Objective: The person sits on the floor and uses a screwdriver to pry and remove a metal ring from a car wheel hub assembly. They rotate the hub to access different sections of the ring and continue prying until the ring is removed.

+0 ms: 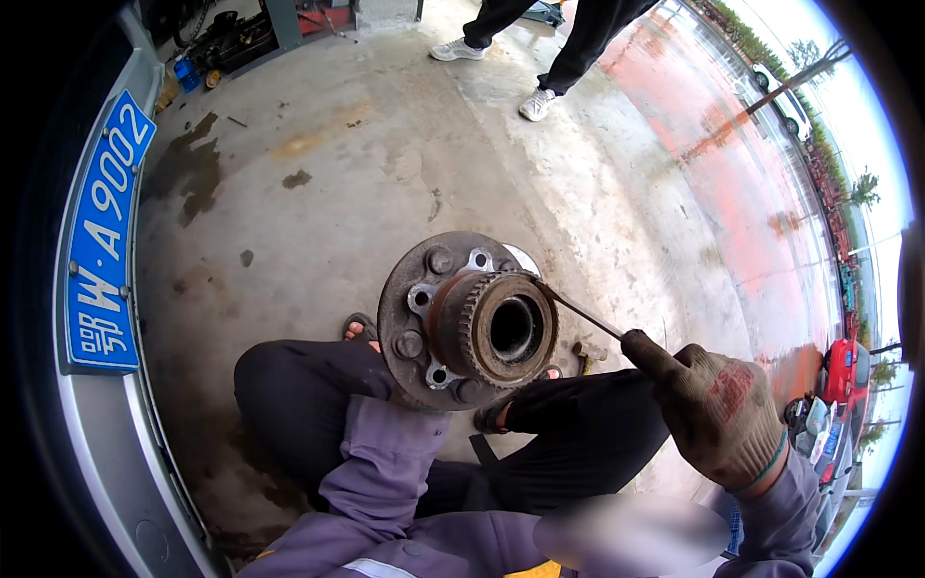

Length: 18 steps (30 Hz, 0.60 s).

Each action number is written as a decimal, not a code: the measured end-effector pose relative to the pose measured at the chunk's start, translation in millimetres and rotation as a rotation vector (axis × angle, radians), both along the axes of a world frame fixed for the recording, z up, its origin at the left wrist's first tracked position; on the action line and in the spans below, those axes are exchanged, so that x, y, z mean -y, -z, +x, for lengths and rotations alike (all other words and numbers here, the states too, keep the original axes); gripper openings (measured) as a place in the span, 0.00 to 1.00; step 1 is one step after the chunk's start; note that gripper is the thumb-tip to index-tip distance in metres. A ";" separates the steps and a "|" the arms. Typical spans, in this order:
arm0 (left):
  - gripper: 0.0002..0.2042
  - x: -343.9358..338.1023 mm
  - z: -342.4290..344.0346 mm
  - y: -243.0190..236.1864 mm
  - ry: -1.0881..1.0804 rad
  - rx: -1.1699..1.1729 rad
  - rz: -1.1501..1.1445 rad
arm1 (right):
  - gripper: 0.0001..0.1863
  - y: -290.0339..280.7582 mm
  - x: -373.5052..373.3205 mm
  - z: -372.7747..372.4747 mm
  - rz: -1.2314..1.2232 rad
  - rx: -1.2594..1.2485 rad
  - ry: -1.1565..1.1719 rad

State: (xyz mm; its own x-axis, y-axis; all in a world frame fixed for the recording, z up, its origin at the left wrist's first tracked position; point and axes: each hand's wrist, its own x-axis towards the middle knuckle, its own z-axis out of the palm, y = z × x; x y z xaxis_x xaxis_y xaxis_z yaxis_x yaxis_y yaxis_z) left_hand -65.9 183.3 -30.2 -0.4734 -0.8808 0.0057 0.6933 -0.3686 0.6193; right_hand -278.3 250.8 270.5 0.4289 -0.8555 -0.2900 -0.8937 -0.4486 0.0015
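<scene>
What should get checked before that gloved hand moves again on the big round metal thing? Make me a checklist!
1. Right hand gloved and gripping the thin metal tool: ok.
2. Tool's tip at the edge of the round metal hub: ok.
3. Left hand holding the hub firmly: cannot tell, because it is out of sight.
4. Toes covered: not ok, bare toes show in the open sandals.
5. Other person standing well back from the hub: ok.
</scene>
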 end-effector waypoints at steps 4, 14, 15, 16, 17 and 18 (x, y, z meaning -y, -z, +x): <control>0.34 -9.5 9.3 -4.3 -0.060 -0.060 0.015 | 0.39 1.6 -12.6 6.2 0.085 -0.082 0.003; 0.35 -12.5 19.9 1.0 0.033 -0.137 0.036 | 0.37 1.6 6.4 -32.0 0.986 0.454 0.569; 0.35 -9.9 19.4 1.9 0.043 -0.142 0.037 | 0.38 7.0 6.1 -32.8 1.028 0.500 0.646; 0.35 -7.2 19.4 2.7 0.051 -0.153 0.039 | 0.38 12.2 6.0 -33.7 1.062 0.613 0.640; 0.35 -5.9 20.3 3.1 0.054 -0.160 0.044 | 0.38 21.0 4.8 -33.4 1.096 0.731 0.654; 0.35 -5.1 22.2 3.2 0.053 -0.173 0.052 | 0.38 24.5 6.4 -36.3 1.129 0.702 0.700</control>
State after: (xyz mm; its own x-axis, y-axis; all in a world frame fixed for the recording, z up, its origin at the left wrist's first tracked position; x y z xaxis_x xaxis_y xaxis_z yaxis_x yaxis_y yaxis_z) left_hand -43.7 188.4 -33.4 -0.5151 -0.8559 0.0464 0.7666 -0.4359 0.4715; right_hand -314.7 244.4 246.0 0.3671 -0.4131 -0.8334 -0.5943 0.5852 -0.5518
